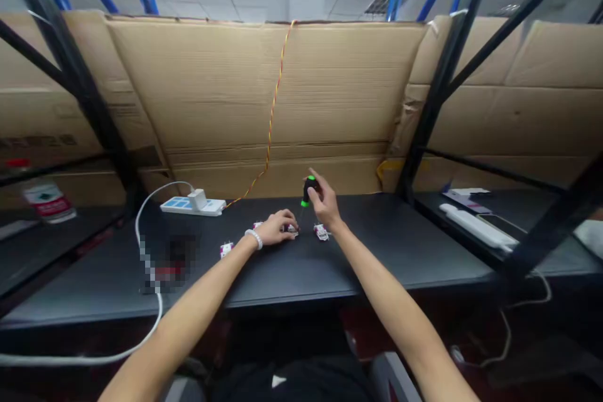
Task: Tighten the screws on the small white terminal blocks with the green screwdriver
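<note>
Nearest, both bare forearms stretch out over the front edge of the black table (400,245), meeting near its middle. Off to the left of them lies something blurred out (169,260) that I cannot make out, with a white cable (141,226) looping round it and off the front edge.

The left hand (276,229), a pale bracelet (255,238) on its wrist, lies flat and low. Its grip is closed down on a small white-and-pink module (293,230), pinning it against the table, I would say so that it cannot slide or twist under the tool. Just beside it the right hand (326,206) has its grip wrapped round the black handle of a screwdriver (308,190). The tool stands nearly upright, green band showing, with the shaft running down towards the pinned module. I cannot see the tip meet it. Holding it by the top of the handle, straight over the piece, looks like a way to press and turn at once.

More modules lie loose close by, one just right of the shaft (321,232) and one by the left wrist (226,249), within easy reach.

Further back on the left sits a power strip (186,205) with a charger (198,198) plugged in, feeding the white cable. A twisted red-and-yellow wire (273,107) drops down the cardboard wall (211,88) to the table's rear edge. The wall closes off the back, and black frame posts (438,94) stand at either side.
</note>
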Motion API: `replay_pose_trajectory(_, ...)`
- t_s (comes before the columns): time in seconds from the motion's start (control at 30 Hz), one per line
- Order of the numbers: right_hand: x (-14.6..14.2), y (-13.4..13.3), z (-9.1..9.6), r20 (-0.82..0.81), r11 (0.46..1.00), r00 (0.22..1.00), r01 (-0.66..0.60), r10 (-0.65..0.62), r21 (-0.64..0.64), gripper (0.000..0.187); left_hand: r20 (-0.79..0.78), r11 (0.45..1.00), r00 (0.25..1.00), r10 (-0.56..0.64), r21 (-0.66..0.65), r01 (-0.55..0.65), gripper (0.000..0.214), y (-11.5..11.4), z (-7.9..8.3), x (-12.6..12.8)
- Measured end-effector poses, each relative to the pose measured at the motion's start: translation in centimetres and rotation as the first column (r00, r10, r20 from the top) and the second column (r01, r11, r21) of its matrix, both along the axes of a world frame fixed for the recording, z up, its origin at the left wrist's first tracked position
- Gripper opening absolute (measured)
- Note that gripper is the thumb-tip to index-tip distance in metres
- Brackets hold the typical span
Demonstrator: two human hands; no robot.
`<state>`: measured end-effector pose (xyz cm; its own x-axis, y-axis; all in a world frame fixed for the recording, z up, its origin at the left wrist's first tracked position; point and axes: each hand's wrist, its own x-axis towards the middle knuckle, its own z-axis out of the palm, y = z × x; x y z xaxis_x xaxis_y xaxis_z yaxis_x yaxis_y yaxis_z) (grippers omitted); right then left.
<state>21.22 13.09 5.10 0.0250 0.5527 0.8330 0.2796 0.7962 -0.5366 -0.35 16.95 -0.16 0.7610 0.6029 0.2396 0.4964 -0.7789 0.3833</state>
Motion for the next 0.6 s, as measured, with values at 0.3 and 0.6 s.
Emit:
replay_pose_trajectory(0.3, 0.3, -0.3, 0.3, -0.025, 0.996, 0.996, 0.088, -0.087, 0.027, 0.047, 0.016, 1.000, 1.000, 0.008, -0.022, -0.008, 0.024, -0.1, 0.1, 0.1)
replay_pose_trajectory(0.6, 0.4, -0.2, 0.1, -0.034, 0.999, 0.999, 0.012, -0.011, 0.030, 0.046, 0.053, 0.999, 0.998, 0.037, -0.012, -0.036, 0.011, -0.8, 0.0, 1.1)
